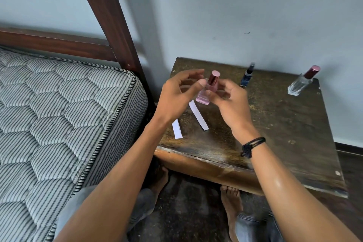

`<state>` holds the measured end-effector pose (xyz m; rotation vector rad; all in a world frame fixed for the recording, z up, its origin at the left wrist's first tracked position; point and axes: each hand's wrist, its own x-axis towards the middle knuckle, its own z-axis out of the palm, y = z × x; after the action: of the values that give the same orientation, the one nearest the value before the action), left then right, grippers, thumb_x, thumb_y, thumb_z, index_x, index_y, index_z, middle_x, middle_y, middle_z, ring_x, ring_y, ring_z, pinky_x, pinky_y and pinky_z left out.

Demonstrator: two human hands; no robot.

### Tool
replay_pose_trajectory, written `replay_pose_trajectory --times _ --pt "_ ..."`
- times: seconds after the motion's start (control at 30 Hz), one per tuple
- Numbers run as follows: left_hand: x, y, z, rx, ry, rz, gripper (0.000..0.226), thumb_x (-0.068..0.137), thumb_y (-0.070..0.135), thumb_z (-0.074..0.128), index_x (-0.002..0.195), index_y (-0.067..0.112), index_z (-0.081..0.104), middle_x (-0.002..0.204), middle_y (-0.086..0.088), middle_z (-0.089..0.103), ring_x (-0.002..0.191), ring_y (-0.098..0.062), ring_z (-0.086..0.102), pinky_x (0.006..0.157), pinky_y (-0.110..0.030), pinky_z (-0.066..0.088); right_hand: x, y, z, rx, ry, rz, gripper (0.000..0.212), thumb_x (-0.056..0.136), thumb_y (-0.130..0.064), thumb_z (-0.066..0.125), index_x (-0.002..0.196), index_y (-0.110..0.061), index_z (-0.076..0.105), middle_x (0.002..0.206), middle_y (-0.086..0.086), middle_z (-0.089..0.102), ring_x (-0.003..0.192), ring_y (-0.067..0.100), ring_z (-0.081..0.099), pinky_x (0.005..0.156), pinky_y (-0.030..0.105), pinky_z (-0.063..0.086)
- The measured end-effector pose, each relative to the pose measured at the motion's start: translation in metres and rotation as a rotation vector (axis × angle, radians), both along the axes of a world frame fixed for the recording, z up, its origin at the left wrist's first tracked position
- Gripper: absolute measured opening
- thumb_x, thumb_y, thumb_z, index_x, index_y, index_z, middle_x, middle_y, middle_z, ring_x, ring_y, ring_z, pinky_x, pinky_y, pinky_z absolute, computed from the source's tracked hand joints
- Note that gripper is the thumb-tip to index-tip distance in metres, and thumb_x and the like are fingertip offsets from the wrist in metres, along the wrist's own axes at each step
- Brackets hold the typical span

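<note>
pink bottle (204,97) is held in the air above the left part of the table (284,133), clear of its top. long axis is near upright and slightly tilted: rose cap (213,78) points up and toward the table's far edge, base points down toward the table's near left. right hand (229,100) is gripped round the bottle body from the right. left hand (176,94) is held loosely curved with nothing enclosed; its thumb tip is seen at the bottle shoulder, contact not certain. two paper strips (198,115) lie flat on the table below the bottle. blue bottle (246,77) and clear bottle (300,84) stand along the table's far edge.
</note>
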<state>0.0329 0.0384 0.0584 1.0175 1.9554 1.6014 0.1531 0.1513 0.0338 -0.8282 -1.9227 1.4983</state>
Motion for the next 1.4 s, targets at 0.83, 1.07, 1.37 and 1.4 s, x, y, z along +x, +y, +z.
replay_pose_trajectory --times 0.83,1.07,1.37,1.4 --pt "0.012 0.015 0.002 0.046 0.005 -0.007 0.025 0.091 0.025 0.074 0.115 0.016 0.071 0.100 0.003 0.072 0.087 -0.014 0.068 0.082 -0.034 0.056 0.019 0.007 0.003 0.165 -0.054 0.127 0.029 0.090 -0.026 0.077 0.116 -0.025 0.067 0.108 -0.013 0.073 0.101 0.008 0.068 0.092 0.036 0.055" --pt "0.004 0.011 0.011 0.149 -0.159 0.025 0.019 0.095 0.018 0.069 0.110 0.008 0.068 0.110 -0.021 0.070 0.086 -0.020 0.069 0.077 -0.037 0.061 0.019 0.009 -0.002 0.234 -0.128 0.128 0.030 0.090 -0.026 0.076 0.118 -0.029 0.067 0.111 -0.017 0.070 0.107 0.011 0.063 0.096 0.038 0.051" --pt "-0.022 0.007 -0.007 -0.058 -0.008 0.271 0.025 0.086 0.029 0.079 0.109 0.020 0.075 0.092 0.007 0.072 0.080 -0.006 0.063 0.078 -0.030 0.058 0.022 0.009 0.004 0.162 -0.099 0.090 0.024 0.088 -0.026 0.078 0.111 -0.027 0.071 0.095 -0.015 0.073 0.088 0.000 0.065 0.073 0.008 0.044" --pt "-0.022 0.007 -0.010 -0.139 0.076 0.274 0.025 0.086 0.030 0.080 0.109 0.021 0.075 0.092 0.008 0.073 0.080 -0.005 0.064 0.081 -0.031 0.058 0.022 0.009 0.005 0.155 -0.090 0.085 0.022 0.088 -0.026 0.077 0.109 -0.028 0.070 0.094 -0.014 0.072 0.085 0.000 0.065 0.072 0.009 0.045"
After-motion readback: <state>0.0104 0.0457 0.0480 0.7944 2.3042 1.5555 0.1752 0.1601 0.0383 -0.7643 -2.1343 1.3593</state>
